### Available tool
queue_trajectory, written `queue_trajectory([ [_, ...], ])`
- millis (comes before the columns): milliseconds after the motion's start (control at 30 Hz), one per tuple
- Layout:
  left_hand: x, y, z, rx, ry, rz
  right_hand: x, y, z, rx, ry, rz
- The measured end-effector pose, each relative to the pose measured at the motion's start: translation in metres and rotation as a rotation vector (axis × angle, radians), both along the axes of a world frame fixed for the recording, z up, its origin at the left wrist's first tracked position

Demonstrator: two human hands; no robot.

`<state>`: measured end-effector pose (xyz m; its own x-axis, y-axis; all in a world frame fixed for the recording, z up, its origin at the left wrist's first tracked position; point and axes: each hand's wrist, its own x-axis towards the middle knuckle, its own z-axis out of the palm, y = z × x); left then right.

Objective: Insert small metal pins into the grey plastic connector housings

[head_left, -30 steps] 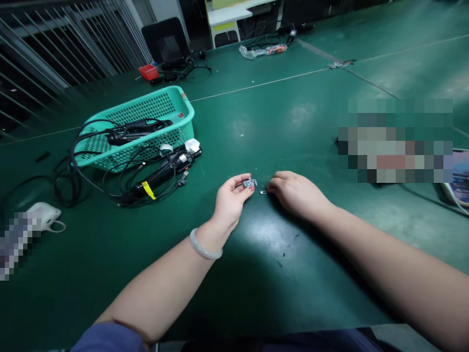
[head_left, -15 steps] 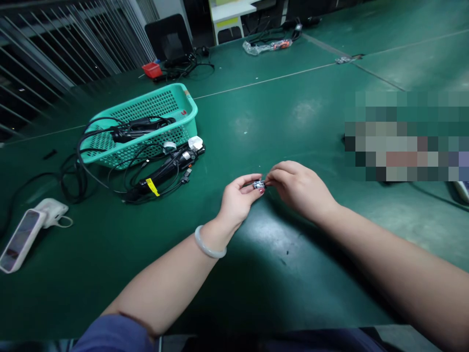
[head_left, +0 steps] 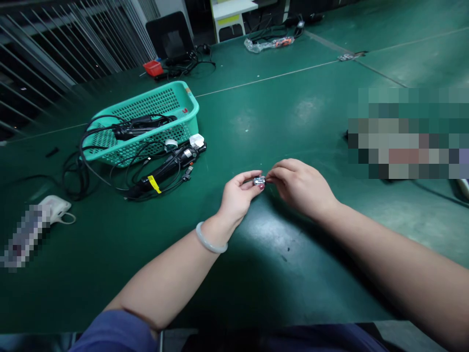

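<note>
My left hand point(head_left: 239, 195) pinches a small metallic part point(head_left: 258, 181) between thumb and fingers, just above the green table point(head_left: 256, 112). A pale bangle point(head_left: 209, 239) sits on that wrist. My right hand point(head_left: 300, 186) meets it from the right, its fingertips closed against the same part. Whatever small piece the right fingers hold is hidden between them. Both forearms rest low over the table.
A teal mesh basket point(head_left: 176, 105) with black cables stands at the left, a black power tool with a yellow label point(head_left: 164, 171) in front of it. A white device point(head_left: 54, 208) lies far left. Metal bars line the back left; a blurred patch covers the right.
My right hand lifted off the table, where a small piece lay at its fingertips, and moved left to meet the part in my left hand. The view shifted slightly.
</note>
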<state>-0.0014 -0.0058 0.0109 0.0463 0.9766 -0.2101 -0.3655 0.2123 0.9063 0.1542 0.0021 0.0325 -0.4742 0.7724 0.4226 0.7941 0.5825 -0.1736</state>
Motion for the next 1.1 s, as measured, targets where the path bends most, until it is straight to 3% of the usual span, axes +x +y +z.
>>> queue_trajectory([
  [333,-0.011,0.002,0.001,-0.082,-0.274,0.134,0.008,0.012,-0.017,-0.11,0.219,-0.011],
  [533,-0.051,-0.029,0.017,-0.241,-0.282,0.318,0.013,0.019,-0.025,-0.236,0.266,-0.01],
  [633,-0.078,-0.049,0.022,-0.251,-0.235,0.453,0.013,0.018,-0.023,-0.283,0.212,0.071],
  [733,-0.093,-0.06,0.025,-0.25,-0.219,0.533,0.01,0.012,-0.018,-0.294,0.155,0.248],
  [867,-0.089,-0.058,0.026,-0.271,-0.226,0.518,-0.001,0.002,-0.017,-0.318,0.067,0.404],
  [1100,-0.049,-0.04,0.019,-0.257,-0.204,0.306,-0.011,0.004,-0.02,-0.286,-0.038,0.391],
])
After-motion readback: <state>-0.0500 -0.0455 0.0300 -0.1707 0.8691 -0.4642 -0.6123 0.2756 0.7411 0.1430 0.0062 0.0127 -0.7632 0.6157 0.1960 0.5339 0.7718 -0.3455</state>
